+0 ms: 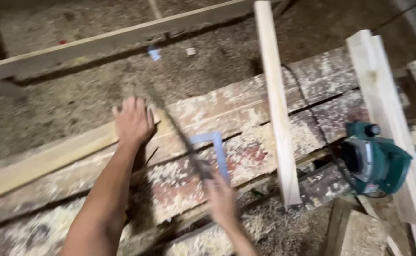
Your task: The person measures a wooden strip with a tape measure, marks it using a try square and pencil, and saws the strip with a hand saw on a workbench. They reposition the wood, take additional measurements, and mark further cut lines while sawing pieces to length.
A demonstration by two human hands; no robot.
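Note:
My left hand point(133, 122) rests flat on the end of a long pale wooden plank point(51, 159) that lies along a rough, paint-stained workbench point(246, 106) strewn with sawdust. My right hand point(220, 196) grips the handle of a hand saw point(179, 135), whose blurred dark blade slants up and left toward the plank end beside my left hand. A blue-grey metal try square point(216, 148) lies on the bench just under the saw.
A pale wooden batten point(277, 102) lies across the bench to the right. A green electric planer point(376, 159) with a black cord sits at the right. More pale boards point(388, 118) lean at the far right. A long beam point(118, 38) lies on the sawdust-covered floor.

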